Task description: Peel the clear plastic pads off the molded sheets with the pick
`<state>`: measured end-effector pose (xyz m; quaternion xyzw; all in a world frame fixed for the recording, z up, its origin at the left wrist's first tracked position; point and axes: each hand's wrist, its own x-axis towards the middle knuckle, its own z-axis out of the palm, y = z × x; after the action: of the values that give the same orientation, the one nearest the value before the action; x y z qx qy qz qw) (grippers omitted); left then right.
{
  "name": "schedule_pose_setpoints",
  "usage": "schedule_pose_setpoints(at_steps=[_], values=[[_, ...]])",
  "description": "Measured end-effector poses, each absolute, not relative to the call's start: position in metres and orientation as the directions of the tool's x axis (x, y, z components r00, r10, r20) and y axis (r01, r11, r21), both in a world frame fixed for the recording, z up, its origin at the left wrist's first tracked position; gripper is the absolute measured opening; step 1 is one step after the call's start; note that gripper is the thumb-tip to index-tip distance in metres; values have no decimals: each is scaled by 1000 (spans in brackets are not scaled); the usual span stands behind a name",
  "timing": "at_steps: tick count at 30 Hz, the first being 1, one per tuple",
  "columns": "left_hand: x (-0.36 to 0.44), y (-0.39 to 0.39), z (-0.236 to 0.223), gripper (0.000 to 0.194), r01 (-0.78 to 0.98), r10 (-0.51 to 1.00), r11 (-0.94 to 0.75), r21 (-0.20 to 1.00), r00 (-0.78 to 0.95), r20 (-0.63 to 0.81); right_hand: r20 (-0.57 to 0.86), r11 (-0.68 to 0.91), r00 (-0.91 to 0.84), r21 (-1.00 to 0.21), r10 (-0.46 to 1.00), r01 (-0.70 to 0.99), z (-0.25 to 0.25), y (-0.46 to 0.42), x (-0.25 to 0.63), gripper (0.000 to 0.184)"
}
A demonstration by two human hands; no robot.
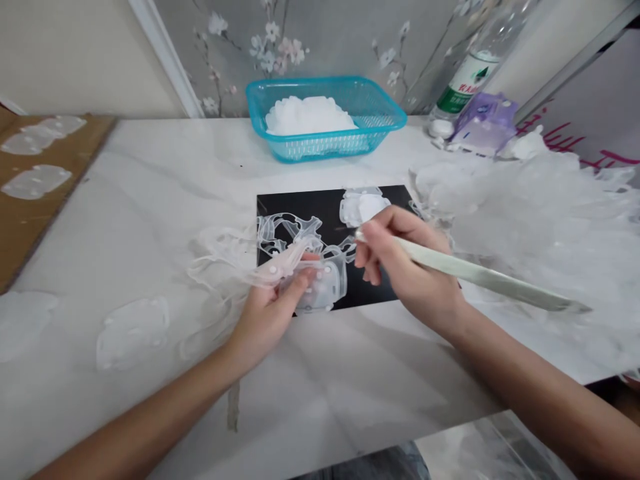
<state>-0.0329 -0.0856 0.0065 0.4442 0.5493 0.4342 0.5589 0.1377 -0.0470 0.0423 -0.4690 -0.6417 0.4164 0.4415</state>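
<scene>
My left hand (273, 310) is closed on a translucent plastic piece (327, 283), a rounded flat shape with small raised knobs. Thumb and fingers pinch its left side over a black mat (363, 291). Loops of clear plastic scrap (295, 230) trail from around that hand onto the mat and table. In my right hand (413, 267) is a long, slim, pale tool (480, 275), its one end at the fingertips and its other reaching out to the right. Blur hides its exact kind. Just behind the right fingers, several similar plastic pieces (357, 205) lie on the mat.
A blue basket (325, 148) holding white pieces stands at the back. Clear plastic scrap (530, 227) is heaped at the right, before a bottle (470, 80) and a purple object (485, 123). Loose pieces (133, 333) lie at the left, others on brown cardboard (50, 213).
</scene>
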Motion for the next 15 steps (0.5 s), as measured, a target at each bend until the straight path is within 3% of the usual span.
schedule_pose_setpoints(at_steps=[4, 8, 15], values=[[-31, -86, 7, 31, 61, 980, 197, 979, 30, -199, 224, 294, -224, -886, 949, 358, 48, -47, 138, 23], [-31, -85, 6, 28, 64, 984, 177, 982, 25, -179, 190, 282, -273, -892, 943, 352, 51, -43, 143, 14], [-31, -85, 7, 32, 73, 989, 139, 988, 35, -142, 109, 250, -379, -905, 919, 345, 49, -42, 144, 16]])
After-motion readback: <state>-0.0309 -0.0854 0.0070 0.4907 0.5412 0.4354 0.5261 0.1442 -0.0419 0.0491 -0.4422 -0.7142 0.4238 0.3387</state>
